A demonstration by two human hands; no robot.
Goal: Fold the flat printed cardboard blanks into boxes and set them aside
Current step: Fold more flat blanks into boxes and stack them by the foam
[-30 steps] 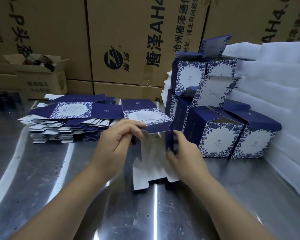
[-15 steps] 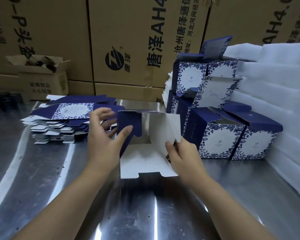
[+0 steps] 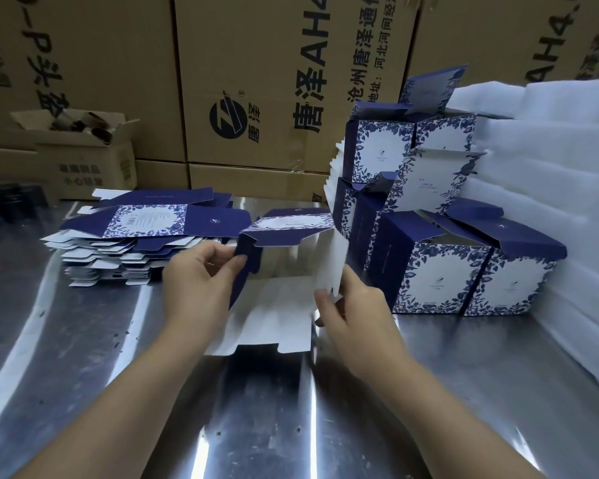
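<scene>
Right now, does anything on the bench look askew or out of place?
Yes: among the folded boxes, one upper box leans toward the white foam sheets, not stacked square. The stack of flat blanks is fanned unevenly.

The table [image 3: 83, 340] is bare sheet metal, polished enough to throw streaky glare, with little dark specks on it. The half-folded box [image 3: 277, 305] is thin card, matt navy print outside and plain white inside. Same card on the flat blanks [image 3: 146, 223] left of it and the finished boxes [image 3: 440, 281] right of it. Further right it's soft-looking white foam sheets [image 3: 550, 150]. Behind it, dull brown corrugated cartons [image 3: 274, 81] with black print.
</scene>
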